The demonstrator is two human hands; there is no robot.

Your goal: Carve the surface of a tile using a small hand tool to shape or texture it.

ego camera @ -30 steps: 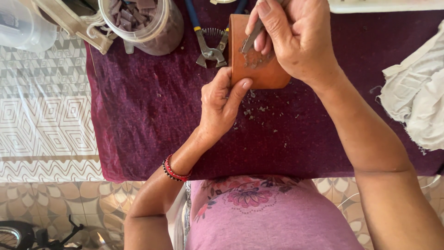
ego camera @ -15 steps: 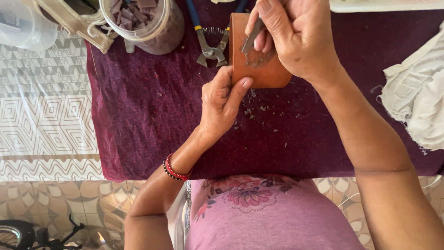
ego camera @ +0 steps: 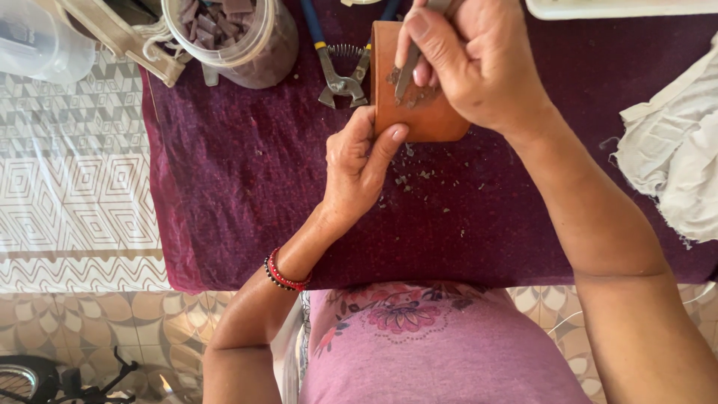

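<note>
Brown block (ego camera: pixel 419 112) flat on purple-clothed worktop (ego camera: pixel 247 187), long axis running away from body. L hand (ego camera: pixel 359 168) pinches its near-left corner; R hand (ego camera: pixel 479 67) above, grip clamped on metal blade (ego camera: pixel 407 71) touching the block's top.

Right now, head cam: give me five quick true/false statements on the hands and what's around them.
1. The right hand holds a thin metal tool against the orange-brown block. True.
2. The left hand is lifting the pliers. False: it steadies the block; the blue-handled pliers lie on the cloth beside it.
3. The work cloth is dark purple. True.
4. The clear jar is empty. False: it holds small dark pieces.
5. A bead bracelet is on the right wrist. False: the left.
</note>
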